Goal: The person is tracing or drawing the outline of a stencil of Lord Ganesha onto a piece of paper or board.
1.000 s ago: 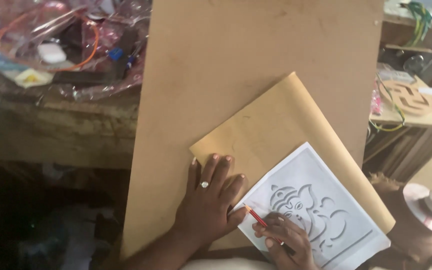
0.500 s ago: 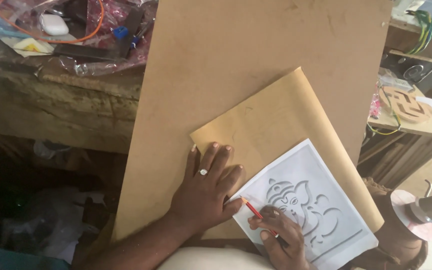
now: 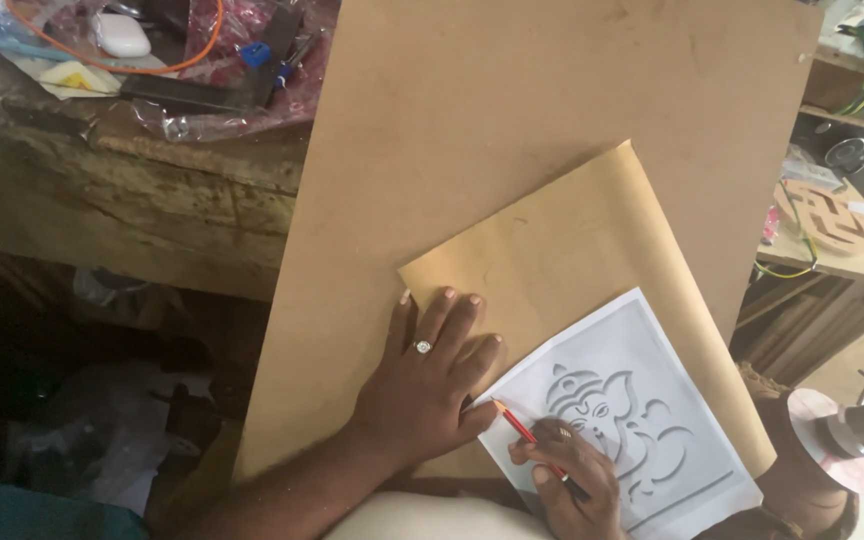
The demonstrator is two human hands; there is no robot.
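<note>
Left hand: my left hand lies flat, fingers spread a little, pressing on the tan paper sheet at its near corner; a ring sits on one finger. It grips nothing.

Right hand: my right hand is closed around a red pencil, whose tip touches the left edge of the white printed sheet. The lower part of this hand is cut off by the frame.

Hands together: near each other, not touching; the pencil tip lies just beside my left thumb.

White printed sheet: a tilted rectangle lying on the tan paper, grey ground with a white cut-out-style figure of an elephant-headed form. My right hand covers its lower left part, and its bottom corner runs out of view.

Tan paper sheet: lies slantwise on the big brown board, its far edge slightly curled.

Brown board: leans over the worn workbench, its top edge beyond the frame.

Clear plastic bag: on the workbench at upper left, a crumpled plastic bag with red and dark items inside that I cannot make out; an orange cable loops over it.

White object: small, rounded, at; kind unclear.

Yellow package: a small flat yellow piece beside it.

Wooden cut-out: a round fretwork piece on the shelf at right.

Under the bench: dark, contents hard to tell.
</note>
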